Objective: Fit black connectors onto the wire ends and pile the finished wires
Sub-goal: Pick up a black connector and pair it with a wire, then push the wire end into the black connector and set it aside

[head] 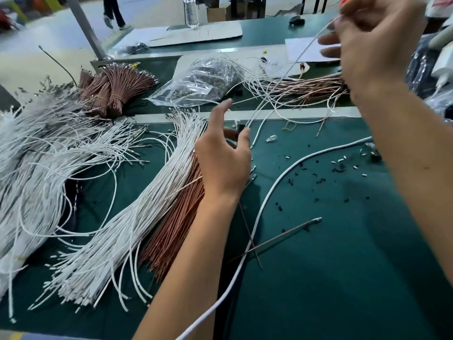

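My right hand (367, 47) is raised at the upper right and pinches a thin white wire (289, 72). That wire runs down and left to a small black connector (241, 128), which sits just above the thumb of my left hand (220, 158). The left hand hovers with relaxed, spread fingers over a bundle of white wires (137, 217) and brown wires (179, 217) on the green table (343, 266). A loose pile of white and brown wires (301, 89) lies under my right hand.
A clear plastic bag (196, 82) of small parts lies behind the left hand. Tied brown bundles (115, 89) and a big white wire heap (44, 148) fill the left. A thick white cable (282, 187), black scraps (318, 177) and loose brown wires (282, 239) lie near me.
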Action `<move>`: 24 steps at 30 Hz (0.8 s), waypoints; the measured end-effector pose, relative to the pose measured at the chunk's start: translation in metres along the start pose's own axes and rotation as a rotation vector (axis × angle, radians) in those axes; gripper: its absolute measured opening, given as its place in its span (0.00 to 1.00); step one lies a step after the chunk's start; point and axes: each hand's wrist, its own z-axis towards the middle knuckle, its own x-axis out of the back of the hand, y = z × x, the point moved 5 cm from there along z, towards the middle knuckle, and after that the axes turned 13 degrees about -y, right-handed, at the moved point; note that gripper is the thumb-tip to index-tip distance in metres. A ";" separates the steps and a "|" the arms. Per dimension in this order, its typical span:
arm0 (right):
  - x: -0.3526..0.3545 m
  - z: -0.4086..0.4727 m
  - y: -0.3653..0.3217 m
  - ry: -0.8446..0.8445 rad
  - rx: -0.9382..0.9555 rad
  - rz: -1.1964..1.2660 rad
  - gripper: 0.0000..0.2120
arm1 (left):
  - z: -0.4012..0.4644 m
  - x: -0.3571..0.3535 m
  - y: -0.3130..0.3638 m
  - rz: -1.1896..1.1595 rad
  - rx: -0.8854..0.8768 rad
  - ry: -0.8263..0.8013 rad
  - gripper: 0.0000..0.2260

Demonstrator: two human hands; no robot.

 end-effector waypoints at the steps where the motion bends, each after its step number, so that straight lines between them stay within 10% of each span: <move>1: 0.007 0.001 0.002 0.015 -0.019 0.024 0.04 | -0.001 0.001 0.004 0.038 -0.061 0.039 0.20; 5: 0.024 -0.003 0.016 0.017 -0.074 0.077 0.06 | -0.001 -0.002 0.009 0.106 -0.161 0.062 0.14; 9: 0.028 -0.009 0.040 0.025 -0.163 0.185 0.05 | 0.001 -0.021 0.000 0.070 -0.057 -0.245 0.09; 15: 0.032 -0.016 0.060 0.016 -0.227 0.122 0.05 | -0.007 -0.048 -0.002 -0.479 0.167 -0.529 0.07; 24: 0.008 -0.054 0.062 -0.539 -0.424 -0.689 0.15 | -0.004 -0.042 -0.022 -0.351 0.295 -0.306 0.04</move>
